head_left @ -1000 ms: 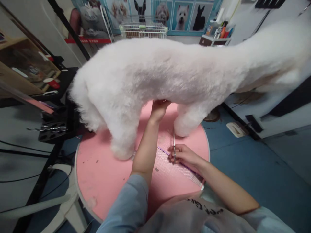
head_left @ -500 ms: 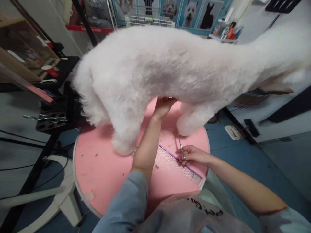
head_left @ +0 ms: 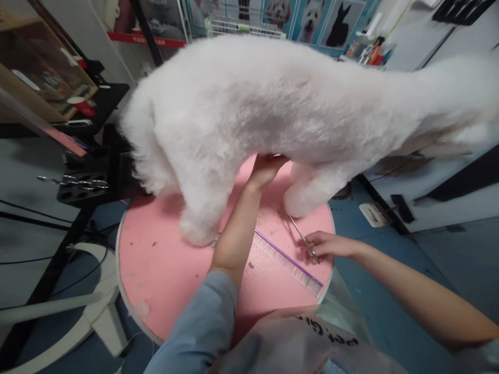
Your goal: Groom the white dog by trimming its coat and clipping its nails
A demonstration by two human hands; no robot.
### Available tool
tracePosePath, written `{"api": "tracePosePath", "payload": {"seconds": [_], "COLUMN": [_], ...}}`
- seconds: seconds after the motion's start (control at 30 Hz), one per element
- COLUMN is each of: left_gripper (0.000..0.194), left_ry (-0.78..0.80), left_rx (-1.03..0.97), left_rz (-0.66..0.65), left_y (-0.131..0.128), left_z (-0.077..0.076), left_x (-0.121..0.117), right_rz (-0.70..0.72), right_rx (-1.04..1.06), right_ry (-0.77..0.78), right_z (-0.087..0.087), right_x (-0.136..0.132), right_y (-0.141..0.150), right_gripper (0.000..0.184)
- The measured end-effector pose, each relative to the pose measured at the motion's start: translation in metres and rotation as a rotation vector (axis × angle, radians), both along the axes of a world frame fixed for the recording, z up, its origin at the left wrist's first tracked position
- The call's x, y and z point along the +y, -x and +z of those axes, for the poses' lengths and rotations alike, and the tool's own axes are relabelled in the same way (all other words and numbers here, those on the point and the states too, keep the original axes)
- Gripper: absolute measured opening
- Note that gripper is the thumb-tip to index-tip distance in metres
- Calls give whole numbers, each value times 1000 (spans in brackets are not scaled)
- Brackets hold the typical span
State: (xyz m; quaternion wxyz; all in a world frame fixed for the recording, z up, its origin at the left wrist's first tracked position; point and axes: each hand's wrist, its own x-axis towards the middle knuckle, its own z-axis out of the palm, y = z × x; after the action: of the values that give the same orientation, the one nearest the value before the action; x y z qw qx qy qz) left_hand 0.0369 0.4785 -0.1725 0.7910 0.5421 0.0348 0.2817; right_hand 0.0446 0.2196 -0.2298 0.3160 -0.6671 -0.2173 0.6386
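The fluffy white dog (head_left: 234, 78) is standing on the round pink counter (head_left: 156, 291), apparently part-trimmed, its uneven flank (head_left: 280, 111) perhaps unfinished, while the right hand (head_left: 326, 244) is gripping slim silver metal scissors (head_left: 298, 230) by a foreleg (head_left: 312, 187) and the left hand (head_left: 267, 170), closure hidden, is reaching underneath.

"Pet Gr…" on the apron (head_left: 300, 343) — red strip (head_left: 136, 39) illegible

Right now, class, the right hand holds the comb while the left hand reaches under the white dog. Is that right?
Not the comb: the head view shows the right hand holding scissors, while the left hand reaches under the white dog.
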Motion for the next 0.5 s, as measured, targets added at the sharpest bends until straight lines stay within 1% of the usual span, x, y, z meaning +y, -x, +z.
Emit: {"api": "tracePosePath", "payload": {"seconds": [0.13,0.27,0.33,0.4,0.5], "left_gripper": [27,22,21,17,12], "left_ry": [46,27,2,-37,-53], "left_rx": [-12,-1,-9,-16,-9], "left_rz": [11,19,21,20,10], "left_y": [1,0,0,1,2], "left_z": [3,2,1,0,0], "left_x": [-2,-1,0,1,1], "right_rz": [109,102,80,34,-47], "right_rx": [-58,-73,-41,52,184], "right_ry": [103,56,52,11,-151], "right_z": [5,2,-2,-6,-6], "right_x": [-3,-4,-4,-2,7], "right_y": [-7,-9,-4,8,36], "right_gripper": [34,25,29,40,49]}}
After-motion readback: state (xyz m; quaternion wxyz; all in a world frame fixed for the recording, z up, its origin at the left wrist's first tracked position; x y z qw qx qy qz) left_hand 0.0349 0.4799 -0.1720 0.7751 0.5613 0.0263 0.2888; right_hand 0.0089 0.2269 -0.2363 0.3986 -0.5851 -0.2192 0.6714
